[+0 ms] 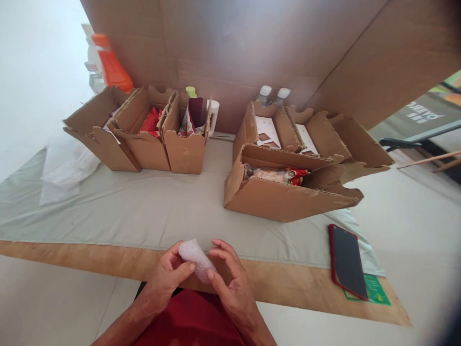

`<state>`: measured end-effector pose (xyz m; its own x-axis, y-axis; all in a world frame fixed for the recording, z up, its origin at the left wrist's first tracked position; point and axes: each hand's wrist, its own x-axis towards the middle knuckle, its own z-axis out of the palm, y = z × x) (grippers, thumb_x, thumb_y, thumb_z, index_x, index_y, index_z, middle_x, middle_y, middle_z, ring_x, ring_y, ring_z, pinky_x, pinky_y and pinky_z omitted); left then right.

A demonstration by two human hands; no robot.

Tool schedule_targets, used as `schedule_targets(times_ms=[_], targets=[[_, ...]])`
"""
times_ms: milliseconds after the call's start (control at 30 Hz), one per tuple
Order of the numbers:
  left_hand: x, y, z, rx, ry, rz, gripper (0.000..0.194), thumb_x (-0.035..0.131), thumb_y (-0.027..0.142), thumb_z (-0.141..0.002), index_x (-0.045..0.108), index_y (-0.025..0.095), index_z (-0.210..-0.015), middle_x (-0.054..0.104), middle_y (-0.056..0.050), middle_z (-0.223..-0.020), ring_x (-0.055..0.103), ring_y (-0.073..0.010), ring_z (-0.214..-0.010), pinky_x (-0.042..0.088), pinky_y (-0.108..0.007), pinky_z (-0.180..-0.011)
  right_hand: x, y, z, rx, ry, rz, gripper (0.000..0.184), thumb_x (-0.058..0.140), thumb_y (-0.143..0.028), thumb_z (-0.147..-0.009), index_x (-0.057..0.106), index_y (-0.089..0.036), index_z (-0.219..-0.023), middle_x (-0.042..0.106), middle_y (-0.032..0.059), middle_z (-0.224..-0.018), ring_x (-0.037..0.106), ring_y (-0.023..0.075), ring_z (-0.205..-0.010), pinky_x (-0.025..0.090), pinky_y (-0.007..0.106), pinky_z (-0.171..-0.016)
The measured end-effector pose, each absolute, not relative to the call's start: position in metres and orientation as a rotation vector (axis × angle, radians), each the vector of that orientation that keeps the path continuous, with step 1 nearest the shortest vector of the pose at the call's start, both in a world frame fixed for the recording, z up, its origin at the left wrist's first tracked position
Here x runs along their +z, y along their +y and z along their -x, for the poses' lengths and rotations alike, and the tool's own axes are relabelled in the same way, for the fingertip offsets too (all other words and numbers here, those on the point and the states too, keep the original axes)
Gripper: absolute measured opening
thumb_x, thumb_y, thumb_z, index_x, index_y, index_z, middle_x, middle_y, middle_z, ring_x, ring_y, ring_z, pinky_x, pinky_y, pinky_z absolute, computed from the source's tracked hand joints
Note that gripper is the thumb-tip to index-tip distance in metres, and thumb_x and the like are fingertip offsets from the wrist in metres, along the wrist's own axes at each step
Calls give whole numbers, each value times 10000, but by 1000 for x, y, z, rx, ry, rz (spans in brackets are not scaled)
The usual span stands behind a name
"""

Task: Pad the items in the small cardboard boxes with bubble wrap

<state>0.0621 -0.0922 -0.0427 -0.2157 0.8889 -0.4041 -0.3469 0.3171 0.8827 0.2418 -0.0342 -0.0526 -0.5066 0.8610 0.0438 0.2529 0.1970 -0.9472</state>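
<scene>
A small bundle of bubble wrap (pixel 196 259), whitish and rolled up, is held over the front edge of the table. My left hand (pixel 169 271) grips its upper left end between thumb and fingers. At its lower right end my right hand (pixel 230 278) presses with the thumb, while its other fingers are spread apart beside the bundle. Whatever is inside the wrap cannot be made out. Beyond my hands stands a long cardboard box (pixel 288 199) holding clear and red packets (pixel 297 176).
At the left stand several cardboard bins (pixel 185 154), with a red packet (pixel 151 121) in one. An orange bottle (pixel 111 65) and white-capped bottles (pixel 264 93) are behind. Plastic sheeting (pixel 68 166) lies left. A phone (pixel 348 262) rests on a green card (pixel 376 290) at right.
</scene>
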Motion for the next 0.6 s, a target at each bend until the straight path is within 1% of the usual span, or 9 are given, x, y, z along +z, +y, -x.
schedule_targets(times_ms=[67, 100, 133, 200, 267, 367, 467, 533, 600], targets=[[-41, -91, -64, 1188, 1308, -635, 300, 741, 377, -754, 672, 194, -982, 709, -26, -868, 655, -182, -813, 544, -284, -762, -47, -32, -250, 1494, -1844, 1024, 478, 642, -301, -884, 570, -254, -1354, 648, 103, -1340, 668, 235, -1125, 548, 377, -957], [-40, -90, -66, 1150, 1306, -682, 298, 730, 385, -760, 665, 195, -980, 702, -28, -858, 655, -184, -803, 547, -288, -753, -43, -30, -253, 1568, -1848, 1009, 479, 637, -300, -884, 569, -253, -1356, 687, 87, -1269, 687, 224, -1065, 554, 361, -930], [-41, -89, -68, 1121, 1318, -730, 296, 717, 394, -771, 660, 196, -983, 698, -31, -852, 655, -187, -797, 551, -293, -748, -39, -27, -257, 1612, -1867, 1001, 415, 628, -297, -889, 609, -252, -1301, 723, 63, -1175, 696, 214, -1007, 554, 339, -896], [-43, -85, -71, 1095, 1366, -848, 291, 694, 410, -800, 658, 194, -992, 692, -37, -842, 654, -190, -790, 557, -293, -737, -29, -20, -264, 1587, -1935, 999, 222, 602, -290, -903, 690, -239, -1101, 744, 25, -992, 689, 196, -900, 537, 295, -820], [-45, -79, -72, 1103, 1377, -1006, 294, 670, 427, -842, 657, 198, -1026, 694, -48, -870, 660, -199, -820, 566, -296, -748, -16, -11, -276, 1480, -2016, 1013, 142, 575, -290, -920, 691, -228, -975, 720, 3, -872, 662, 172, -798, 511, 264, -747], [-35, -61, -69, 1157, 1353, -1343, 339, 630, 418, -904, 625, 234, -1189, 697, -79, -1059, 674, -220, -955, 585, -322, -832, 8, 6, -304, 1311, -2118, 1056, 154, 533, -319, -966, 663, -239, -979, 701, -2, -857, 654, 164, -783, 510, 251, -725], [-7, -30, -68, 1231, 1493, -1709, 440, 600, 309, -933, 530, 298, -1367, 638, -93, -1289, 663, -225, -1082, 584, -362, -928, 36, 25, -341, 1120, -2147, 1131, 210, 490, -365, -1013, 651, -270, -1110, 723, 25, -956, 686, 177, -808, 546, 259, -701], [15, -4, -72, 1299, 1593, -1901, 519, 592, 245, -930, 471, 312, -1430, 569, -102, -1412, 612, -251, -1226, 553, -416, -1019, 57, 41, -368, 933, -2165, 1178, 236, 511, -401, -1013, 654, -281, -1157, 734, 40, -949, 701, 185, -760, 569, 273, -667], [33, 23, -79, 1375, 1622, -2038, 584, 601, 226, -919, 427, 288, -1474, 480, -123, -1514, 505, -291, -1377, 505, -474, -1094, 80, 61, -393, 669, -2193, 1251, 266, 556, -465, -991, 681, -288, -1146, 742, 45, -901, 709, 199, -724, 583, 293, -651]])
